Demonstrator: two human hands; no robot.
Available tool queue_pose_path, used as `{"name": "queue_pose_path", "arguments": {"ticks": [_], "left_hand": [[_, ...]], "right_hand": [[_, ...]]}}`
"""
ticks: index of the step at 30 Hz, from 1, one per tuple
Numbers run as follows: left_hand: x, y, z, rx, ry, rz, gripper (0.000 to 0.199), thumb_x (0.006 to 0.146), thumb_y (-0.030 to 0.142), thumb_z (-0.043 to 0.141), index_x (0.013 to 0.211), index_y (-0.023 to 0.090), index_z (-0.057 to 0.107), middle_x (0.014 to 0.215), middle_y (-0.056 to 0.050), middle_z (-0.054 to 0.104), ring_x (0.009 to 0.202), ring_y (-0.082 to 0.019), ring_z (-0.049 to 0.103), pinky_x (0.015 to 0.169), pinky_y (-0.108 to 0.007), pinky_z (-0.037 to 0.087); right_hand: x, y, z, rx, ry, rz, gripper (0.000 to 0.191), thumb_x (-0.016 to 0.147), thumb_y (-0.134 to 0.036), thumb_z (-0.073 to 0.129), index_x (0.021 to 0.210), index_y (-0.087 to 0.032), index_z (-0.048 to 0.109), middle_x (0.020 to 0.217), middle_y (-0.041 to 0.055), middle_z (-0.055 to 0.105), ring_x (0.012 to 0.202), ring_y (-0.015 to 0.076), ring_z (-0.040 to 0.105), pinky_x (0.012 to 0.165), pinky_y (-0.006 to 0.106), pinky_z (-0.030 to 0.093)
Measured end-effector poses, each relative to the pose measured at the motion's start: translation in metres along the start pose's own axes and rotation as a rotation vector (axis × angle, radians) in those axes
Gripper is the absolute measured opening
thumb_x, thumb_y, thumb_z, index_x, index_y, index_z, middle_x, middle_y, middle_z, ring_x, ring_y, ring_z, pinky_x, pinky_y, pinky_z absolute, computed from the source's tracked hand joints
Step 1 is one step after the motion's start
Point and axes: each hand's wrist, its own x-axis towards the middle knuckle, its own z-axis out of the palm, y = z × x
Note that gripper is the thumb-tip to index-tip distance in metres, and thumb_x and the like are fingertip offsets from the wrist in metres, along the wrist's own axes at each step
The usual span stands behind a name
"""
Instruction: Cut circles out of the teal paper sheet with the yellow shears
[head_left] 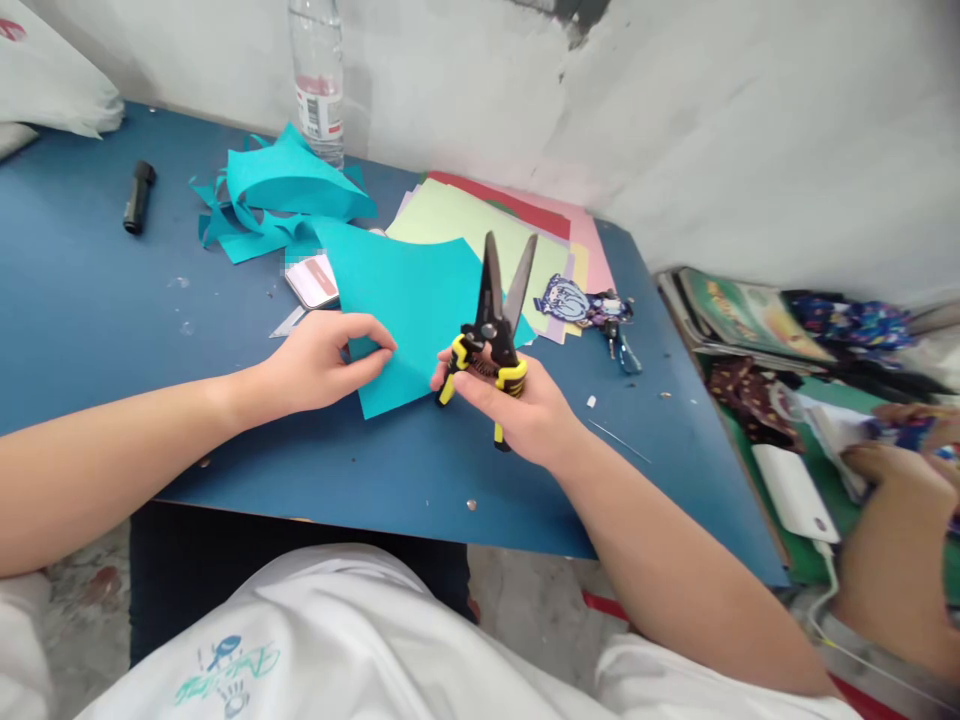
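Note:
My left hand [319, 365] is pinched at the lower left part of a teal paper sheet [409, 300], thumb and forefinger together on its edge. In my right hand [521, 400] is a pair of black-and-yellow scissors [491, 335], blades spread apart and pointing up, away from me. The scissors are over the right side of the sheet. Teal paper scraps [281, 195] lie curled behind the sheet on the left. Part of a small white card or box [311, 280] shows by the sheet's left edge.
Colored papers [480, 215] and a keychain [585, 300] lie at the back right of the blue table [247, 450]. A bottle [319, 90] stands at the wall; a black marker [139, 197] lies left. Another person's arm [896, 550] is at right, near a white power bank [795, 492].

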Motion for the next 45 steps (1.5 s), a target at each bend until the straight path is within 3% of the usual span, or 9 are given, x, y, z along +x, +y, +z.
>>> {"name": "queue_pose_path", "arguments": {"ticks": [4, 10, 16, 21, 26, 31, 34, 45], "left_hand": [[0.001, 0.005, -0.002, 0.006, 0.076, -0.122, 0.032, 0.096, 0.045, 0.071, 0.100, 0.017, 0.087, 0.074, -0.002, 0.075, 0.060, -0.014, 0.053, 0.061, -0.029, 0.043], [0.001, 0.005, 0.000, -0.035, 0.120, -0.160, 0.032, 0.093, 0.046, 0.072, 0.097, 0.017, 0.085, 0.070, 0.000, 0.070, 0.056, -0.012, 0.048, 0.058, -0.029, 0.039], [0.001, 0.005, 0.000, -0.033, 0.110, -0.158, 0.031, 0.094, 0.045, 0.071, 0.098, 0.018, 0.085, 0.070, 0.000, 0.071, 0.058, -0.013, 0.050, 0.059, -0.029, 0.041], [0.002, 0.004, 0.000, -0.025, 0.105, -0.155, 0.031, 0.093, 0.045, 0.072, 0.097, 0.017, 0.085, 0.069, 0.000, 0.070, 0.056, -0.012, 0.048, 0.059, -0.029, 0.040], [0.002, 0.004, 0.000, -0.019, 0.099, -0.153, 0.032, 0.093, 0.046, 0.071, 0.095, 0.017, 0.084, 0.068, 0.001, 0.067, 0.057, -0.012, 0.047, 0.058, -0.029, 0.038], [0.003, 0.004, 0.000, -0.028, 0.105, -0.162, 0.031, 0.092, 0.046, 0.071, 0.094, 0.017, 0.083, 0.067, 0.001, 0.066, 0.056, -0.012, 0.046, 0.058, -0.029, 0.038], [0.002, 0.004, 0.000, -0.028, 0.108, -0.155, 0.032, 0.092, 0.046, 0.071, 0.094, 0.017, 0.083, 0.066, 0.002, 0.065, 0.055, -0.011, 0.045, 0.058, -0.029, 0.037], [0.003, 0.004, 0.001, -0.032, 0.129, -0.146, 0.030, 0.092, 0.046, 0.071, 0.093, 0.018, 0.083, 0.065, 0.002, 0.064, 0.054, -0.011, 0.044, 0.057, -0.029, 0.037]], "right_hand": [[0.009, 0.009, -0.001, 0.057, 0.045, 0.041, 0.059, 0.084, -0.072, 0.098, 0.109, -0.024, 0.076, 0.091, 0.0072, 0.080, 0.087, 0.0283, 0.078, 0.083, 0.047, 0.067], [0.009, 0.006, -0.001, -0.002, -0.039, 0.064, 0.045, 0.088, -0.060, 0.097, 0.095, -0.021, 0.075, 0.078, 0.0041, 0.076, 0.073, 0.0213, 0.070, 0.072, 0.039, 0.060], [0.008, 0.006, 0.001, 0.053, -0.013, 0.165, 0.049, 0.079, -0.055, 0.102, 0.103, -0.021, 0.075, 0.086, 0.0036, 0.076, 0.077, 0.0229, 0.074, 0.076, 0.040, 0.063], [0.005, -0.001, 0.000, 0.046, -0.075, 0.162, 0.047, 0.081, -0.053, 0.102, 0.100, -0.022, 0.073, 0.088, 0.0038, 0.075, 0.077, 0.0206, 0.069, 0.073, 0.038, 0.058], [-0.001, -0.014, -0.005, 0.011, -0.125, 0.175, 0.046, 0.083, -0.054, 0.101, 0.107, -0.021, 0.079, 0.107, 0.0106, 0.084, 0.096, 0.0264, 0.078, 0.086, 0.040, 0.062], [0.001, -0.013, -0.007, 0.033, -0.050, 0.216, 0.054, 0.080, -0.058, 0.102, 0.113, -0.021, 0.079, 0.111, 0.0128, 0.087, 0.106, 0.0316, 0.082, 0.091, 0.044, 0.066], [0.002, -0.011, -0.008, 0.023, -0.027, 0.206, 0.055, 0.080, -0.060, 0.102, 0.112, -0.021, 0.079, 0.106, 0.0121, 0.087, 0.104, 0.0321, 0.083, 0.093, 0.046, 0.067], [0.001, -0.011, -0.003, -0.076, -0.056, 0.146, 0.042, 0.086, -0.053, 0.094, 0.106, -0.021, 0.075, 0.094, 0.0091, 0.082, 0.083, 0.0245, 0.073, 0.077, 0.040, 0.061]]}}
